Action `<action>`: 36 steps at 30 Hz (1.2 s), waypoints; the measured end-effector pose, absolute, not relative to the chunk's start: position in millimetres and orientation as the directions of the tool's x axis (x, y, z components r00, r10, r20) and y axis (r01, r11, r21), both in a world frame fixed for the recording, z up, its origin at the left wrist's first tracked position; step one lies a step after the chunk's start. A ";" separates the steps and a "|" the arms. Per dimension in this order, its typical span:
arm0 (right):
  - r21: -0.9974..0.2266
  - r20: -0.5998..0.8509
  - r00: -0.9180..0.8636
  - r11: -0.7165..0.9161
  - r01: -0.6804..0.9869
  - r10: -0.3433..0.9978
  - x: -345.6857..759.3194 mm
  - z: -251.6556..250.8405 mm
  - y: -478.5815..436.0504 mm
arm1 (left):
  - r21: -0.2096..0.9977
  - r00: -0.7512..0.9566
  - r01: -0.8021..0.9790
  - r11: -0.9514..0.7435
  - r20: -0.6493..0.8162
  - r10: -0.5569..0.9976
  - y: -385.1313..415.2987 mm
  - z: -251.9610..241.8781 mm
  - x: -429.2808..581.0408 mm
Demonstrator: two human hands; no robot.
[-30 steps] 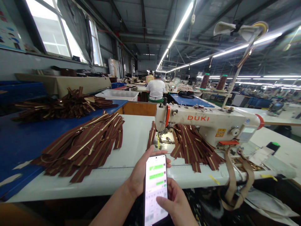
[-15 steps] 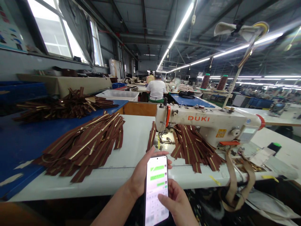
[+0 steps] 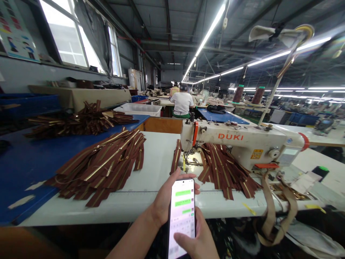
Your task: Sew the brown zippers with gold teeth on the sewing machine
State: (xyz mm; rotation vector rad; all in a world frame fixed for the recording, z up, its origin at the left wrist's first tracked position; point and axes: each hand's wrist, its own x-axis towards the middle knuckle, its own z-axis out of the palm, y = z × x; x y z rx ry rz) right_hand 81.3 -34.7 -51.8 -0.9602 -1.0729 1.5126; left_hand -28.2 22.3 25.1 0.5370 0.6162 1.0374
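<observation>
A smartphone (image 3: 181,216) is held upright over the front edge of the sewing table, its lit screen showing green message bubbles above a keyboard. My left hand (image 3: 165,198) wraps the phone's left side and upper back, fingertips showing past its right edge. Against the lower right edge lies my right hand (image 3: 198,233), its thumb over the keyboard and its fingers mostly hidden behind the phone. Beyond the phone stands a white sewing machine (image 3: 231,138) marked DUKI. A single brown zipper strip (image 3: 176,157) lies left of its needle area.
Brown zippers with gold teeth form a pile (image 3: 107,165) on the left and another bunch (image 3: 226,169) under the machine arm. More zippers (image 3: 81,120) lie on the blue table (image 3: 16,162). A beige strap (image 3: 266,201) hangs at right. A person in white (image 3: 182,102) sits ahead.
My right thumb has moved left and lower across the phone's keyboard. The whole scene has shifted slightly to the right in view; the phone stays in both hands.
</observation>
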 end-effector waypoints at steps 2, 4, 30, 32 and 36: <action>-0.963 -0.048 -0.147 -0.085 -0.257 0.988 79.5 -53.8 -34.4 | 0.672 0.370 -0.616 0.410 -0.212 0.905 21.9 25.3 -27.8; -0.965 -0.046 -0.120 -0.075 -0.252 0.992 77.6 -53.5 -34.6 | 0.680 0.364 -0.608 0.409 -0.220 0.905 21.1 25.8 -26.8; -0.883 -0.042 -0.379 -0.211 -0.420 0.925 95.4 -47.7 -27.8 | 0.680 0.336 -0.612 0.402 -0.237 0.912 18.1 27.3 -26.0; -0.878 -0.032 -0.407 -0.220 -0.424 0.913 97.2 -48.7 -26.7 | 0.687 0.334 -0.611 0.392 -0.225 0.915 17.9 27.1 -26.1; -0.860 0.002 -0.440 -0.222 -0.459 0.898 100.8 -49.6 -24.6 | 0.694 0.344 -0.602 0.394 -0.219 0.913 18.8 25.5 -27.7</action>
